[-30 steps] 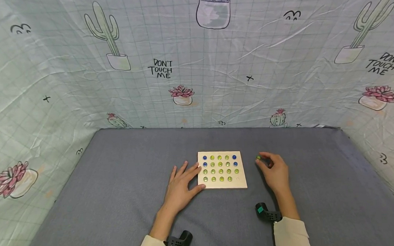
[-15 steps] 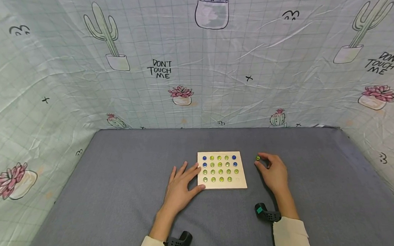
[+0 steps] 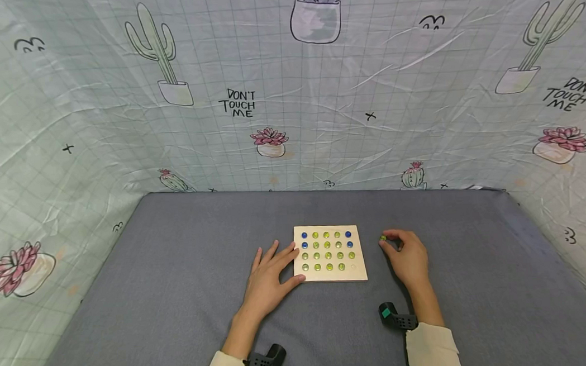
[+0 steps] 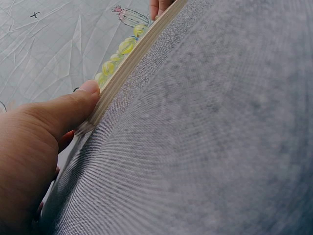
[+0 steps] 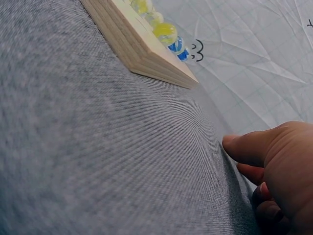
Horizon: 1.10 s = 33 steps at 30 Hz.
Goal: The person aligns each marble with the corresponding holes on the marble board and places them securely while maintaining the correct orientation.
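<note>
A pale wooden board [image 3: 329,281] lies on the grey cloth, bearing rows of yellow-green marbles [image 3: 327,244] and several blue marbles [image 3: 348,234]. A bare hollow [image 3: 353,267] shows at its near right corner. My left hand [image 3: 265,285] rests at the board's left side, fingers spread and mostly straight; in the left wrist view its thumb [image 4: 88,90] touches the board's edge. Right of the board, my right hand [image 3: 411,258] pinches a green marble [image 3: 383,238] between thumb and forefinger, low over the cloth. In the right wrist view the hand hides that marble.
Grey cloth [image 3: 201,239] covers the table around the board. A pale curtain [image 3: 287,94] with cactus drawings rises behind and at both sides. Black wrist cameras [image 3: 267,359] are strapped to both wrists.
The green marble has shifted slightly toward me within the right hand's fingertips, while that hand has moved only a little left. The left hand and the board hold still.
</note>
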Available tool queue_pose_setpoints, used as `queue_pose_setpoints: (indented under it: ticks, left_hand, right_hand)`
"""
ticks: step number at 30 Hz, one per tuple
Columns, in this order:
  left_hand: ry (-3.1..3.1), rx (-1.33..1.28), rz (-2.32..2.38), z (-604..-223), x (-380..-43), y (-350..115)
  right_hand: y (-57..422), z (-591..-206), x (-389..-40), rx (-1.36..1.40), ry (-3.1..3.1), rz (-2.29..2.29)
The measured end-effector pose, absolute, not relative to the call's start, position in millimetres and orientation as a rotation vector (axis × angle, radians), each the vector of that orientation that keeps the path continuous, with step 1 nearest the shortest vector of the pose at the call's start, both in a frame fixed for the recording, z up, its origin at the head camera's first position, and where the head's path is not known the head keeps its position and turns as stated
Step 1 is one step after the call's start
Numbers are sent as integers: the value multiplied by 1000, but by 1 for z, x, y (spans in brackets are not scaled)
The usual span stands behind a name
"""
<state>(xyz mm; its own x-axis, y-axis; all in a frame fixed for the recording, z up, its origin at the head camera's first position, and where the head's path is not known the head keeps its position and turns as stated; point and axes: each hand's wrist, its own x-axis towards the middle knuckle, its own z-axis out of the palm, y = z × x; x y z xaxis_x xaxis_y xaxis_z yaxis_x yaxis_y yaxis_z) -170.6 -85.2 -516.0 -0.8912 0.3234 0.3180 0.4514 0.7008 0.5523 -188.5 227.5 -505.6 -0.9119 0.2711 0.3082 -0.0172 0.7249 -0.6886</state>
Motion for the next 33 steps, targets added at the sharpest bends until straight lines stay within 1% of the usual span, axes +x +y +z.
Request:
queue_pose_setpoints:
  ticks: [23,33]
  left_hand:
    - [-2709,-627,-963,-516,-171,-86]
    - [-2711,-632,-960,-516,-171,-86]
  right_hand:
    - [227,-504,-188,-134,-2546,964]
    - [227,-497,-186,-125,-2551,1007]
